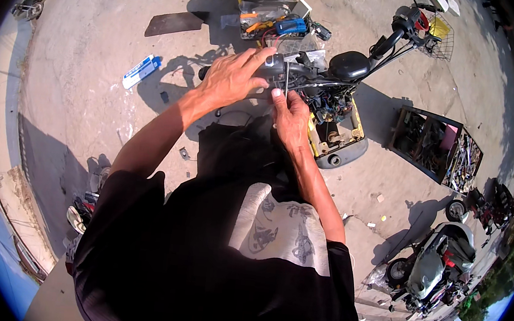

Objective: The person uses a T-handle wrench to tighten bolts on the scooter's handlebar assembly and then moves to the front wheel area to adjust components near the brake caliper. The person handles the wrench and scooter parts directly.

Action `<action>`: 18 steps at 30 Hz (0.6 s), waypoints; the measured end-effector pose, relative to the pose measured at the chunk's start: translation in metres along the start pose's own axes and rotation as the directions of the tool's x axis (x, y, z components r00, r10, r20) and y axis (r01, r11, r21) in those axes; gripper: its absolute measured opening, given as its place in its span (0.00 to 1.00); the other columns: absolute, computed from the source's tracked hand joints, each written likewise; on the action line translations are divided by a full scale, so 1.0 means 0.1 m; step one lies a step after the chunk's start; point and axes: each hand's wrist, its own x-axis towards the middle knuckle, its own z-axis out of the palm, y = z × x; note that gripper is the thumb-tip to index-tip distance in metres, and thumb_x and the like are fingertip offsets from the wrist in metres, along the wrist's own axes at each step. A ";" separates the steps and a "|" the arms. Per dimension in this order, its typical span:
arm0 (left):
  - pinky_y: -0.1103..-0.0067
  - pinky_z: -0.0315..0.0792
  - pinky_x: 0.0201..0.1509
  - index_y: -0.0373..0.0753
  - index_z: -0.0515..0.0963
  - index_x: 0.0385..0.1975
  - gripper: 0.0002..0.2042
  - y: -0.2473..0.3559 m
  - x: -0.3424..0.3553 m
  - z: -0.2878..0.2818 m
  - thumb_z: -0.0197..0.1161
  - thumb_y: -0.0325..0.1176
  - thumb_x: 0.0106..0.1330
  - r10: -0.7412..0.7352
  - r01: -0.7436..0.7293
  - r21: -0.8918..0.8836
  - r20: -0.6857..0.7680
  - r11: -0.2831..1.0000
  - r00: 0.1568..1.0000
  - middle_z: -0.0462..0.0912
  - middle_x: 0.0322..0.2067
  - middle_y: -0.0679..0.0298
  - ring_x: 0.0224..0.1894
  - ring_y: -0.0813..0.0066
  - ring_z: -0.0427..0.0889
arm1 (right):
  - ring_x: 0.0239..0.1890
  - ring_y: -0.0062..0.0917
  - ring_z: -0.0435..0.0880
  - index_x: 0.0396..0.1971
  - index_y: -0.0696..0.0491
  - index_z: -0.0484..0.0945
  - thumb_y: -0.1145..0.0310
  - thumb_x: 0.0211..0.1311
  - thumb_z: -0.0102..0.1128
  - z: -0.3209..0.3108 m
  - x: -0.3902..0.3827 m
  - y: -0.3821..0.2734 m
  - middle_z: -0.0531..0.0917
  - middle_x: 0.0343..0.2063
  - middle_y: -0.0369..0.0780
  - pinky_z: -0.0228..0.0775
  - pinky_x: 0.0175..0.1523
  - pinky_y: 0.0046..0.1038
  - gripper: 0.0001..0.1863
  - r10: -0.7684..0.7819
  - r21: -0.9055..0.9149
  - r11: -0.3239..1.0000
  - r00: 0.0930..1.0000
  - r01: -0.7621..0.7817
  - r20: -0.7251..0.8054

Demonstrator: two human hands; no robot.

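Observation:
My left hand (231,78) rests over a dark scooter part (272,67), fingers stretched out and thumb apart from the index finger. Just to its right, my right hand (290,115) is closed with the thumb raised around the lower end of a thin metal tool (287,77), which stands up along that part. A black seat (348,66) and handlebar (393,31) extend to the upper right. Below the seat, the scooter's opened body (335,131) shows tangled wires and a yellowish frame.
A toolbox (252,33) with a blue tool sits beyond the scooter. A metal box of tools (426,143) lies right. A blue-and-white package (140,72) and dark board (172,23) lie left. More scooters (429,270) stand lower right; a wire basket (441,45) is upper right.

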 end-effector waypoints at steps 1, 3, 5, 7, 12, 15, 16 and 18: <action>0.59 0.79 0.50 0.47 0.65 0.71 0.36 0.03 0.02 -0.05 0.72 0.45 0.64 -0.037 0.037 -0.006 0.052 0.999 0.998 0.81 0.54 0.55 0.48 0.47 0.85 | 0.22 0.13 0.70 0.39 0.57 0.81 0.57 0.77 0.60 -0.02 -0.02 0.01 0.76 0.21 0.31 0.62 0.27 0.21 0.16 -0.032 -0.017 0.999 0.999 0.032 -0.007; 0.60 0.78 0.55 0.47 0.66 0.72 0.34 0.05 0.06 -0.12 0.69 0.46 0.66 -0.054 0.067 -0.115 0.112 0.991 0.992 0.80 0.57 0.52 0.52 0.46 0.84 | 0.23 0.14 0.70 0.43 0.58 0.81 0.60 0.78 0.56 -0.08 -0.11 0.03 0.76 0.21 0.31 0.64 0.29 0.21 0.15 -0.098 -0.046 0.994 0.995 0.097 -0.020; 0.60 0.75 0.61 0.47 0.68 0.71 0.31 -0.03 0.10 -0.16 0.64 0.50 0.71 -0.020 0.059 -0.322 0.124 0.945 0.992 0.80 0.59 0.47 0.57 0.45 0.82 | 0.24 0.15 0.72 0.50 0.58 0.81 0.62 0.80 0.53 -0.14 -0.27 0.01 0.76 0.21 0.32 0.66 0.31 0.23 0.15 -0.105 -0.060 0.993 0.994 0.104 -0.014; 0.63 0.72 0.65 0.44 0.73 0.67 0.29 -0.12 0.22 -0.13 0.54 0.57 0.75 -0.138 0.240 -0.459 0.245 0.856 0.960 0.82 0.58 0.49 0.59 0.50 0.81 | 0.26 0.17 0.74 0.61 0.56 0.78 0.62 0.81 0.50 -0.18 -0.41 -0.04 0.77 0.21 0.33 0.70 0.34 0.25 0.19 -0.091 -0.173 0.981 0.996 0.090 0.004; 0.63 0.73 0.52 0.34 0.85 0.49 0.46 -0.25 0.66 0.08 0.37 0.76 0.71 -0.253 0.447 -0.331 0.491 0.831 0.834 0.86 0.39 0.51 0.44 0.56 0.84 | 0.35 0.52 0.84 0.55 0.51 0.79 0.60 0.80 0.51 -0.17 -0.57 -0.18 0.85 0.29 0.51 0.73 0.41 0.47 0.15 -0.066 -0.387 0.921 0.996 0.037 -0.063; 0.67 0.73 0.49 0.33 0.86 0.43 0.37 -0.18 0.71 0.17 0.41 0.65 0.77 -0.242 0.418 -0.369 0.436 0.830 0.867 0.85 0.31 0.54 0.38 0.60 0.81 | 0.37 0.58 0.82 0.48 0.54 0.79 0.58 0.80 0.50 -0.12 -0.50 -0.04 0.84 0.30 0.53 0.70 0.40 0.52 0.15 -0.139 -0.400 0.912 0.986 0.090 -0.096; 0.69 0.72 0.50 0.33 0.86 0.42 0.34 -0.19 0.71 0.19 0.42 0.61 0.79 -0.246 0.441 -0.377 0.463 0.815 0.851 0.86 0.32 0.54 0.38 0.62 0.81 | 0.37 0.59 0.81 0.46 0.54 0.78 0.58 0.80 0.50 -0.10 -0.47 -0.08 0.83 0.30 0.54 0.69 0.41 0.53 0.15 -0.130 -0.386 0.919 0.987 0.084 -0.095; 0.69 0.73 0.47 0.32 0.86 0.42 0.32 -0.11 0.70 0.20 0.42 0.57 0.80 -0.291 0.425 -0.341 0.379 0.838 0.879 0.84 0.29 0.53 0.35 0.62 0.80 | 0.38 0.60 0.80 0.43 0.56 0.77 0.58 0.80 0.49 -0.09 -0.45 -0.09 0.82 0.30 0.55 0.68 0.41 0.54 0.16 -0.123 -0.363 0.928 0.988 0.082 -0.092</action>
